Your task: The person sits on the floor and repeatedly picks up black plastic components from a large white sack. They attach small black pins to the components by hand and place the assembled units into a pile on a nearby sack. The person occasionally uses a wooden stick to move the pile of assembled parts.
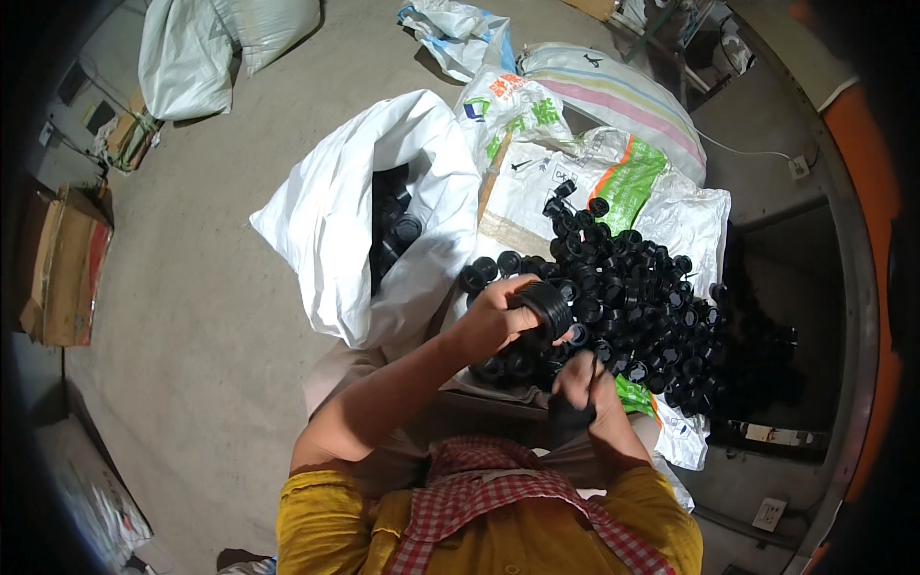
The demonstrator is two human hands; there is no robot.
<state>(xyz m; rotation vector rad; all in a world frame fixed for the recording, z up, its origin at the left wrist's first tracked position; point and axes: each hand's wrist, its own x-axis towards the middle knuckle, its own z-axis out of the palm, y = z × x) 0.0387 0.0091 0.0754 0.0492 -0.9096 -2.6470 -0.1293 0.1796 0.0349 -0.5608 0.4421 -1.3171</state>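
My left hand (496,314) grips a black, ribbed, ring-shaped plastic part (547,307) above the near left side of a heap. The heap is made of many similar black plastic parts (613,297), round and cap-like, on flattened printed sacks. Just right of and nearer than the held part, my right hand (581,381) is blurred, its fingers curled. A thin dark edge shows at those fingers, and a black shape (572,414) lies against the palm side; I cannot make out what it is. Left of the heap, an open white woven sack (326,211) contains more black parts (393,230).
A full striped sack (623,96) lies behind the heap, with a crumpled white-and-blue bag (465,38) beside it. White sacks (187,67) stand at the far left. A cardboard box (72,268) sits at the left edge. An orange-edged dark frame (862,287) borders the right.
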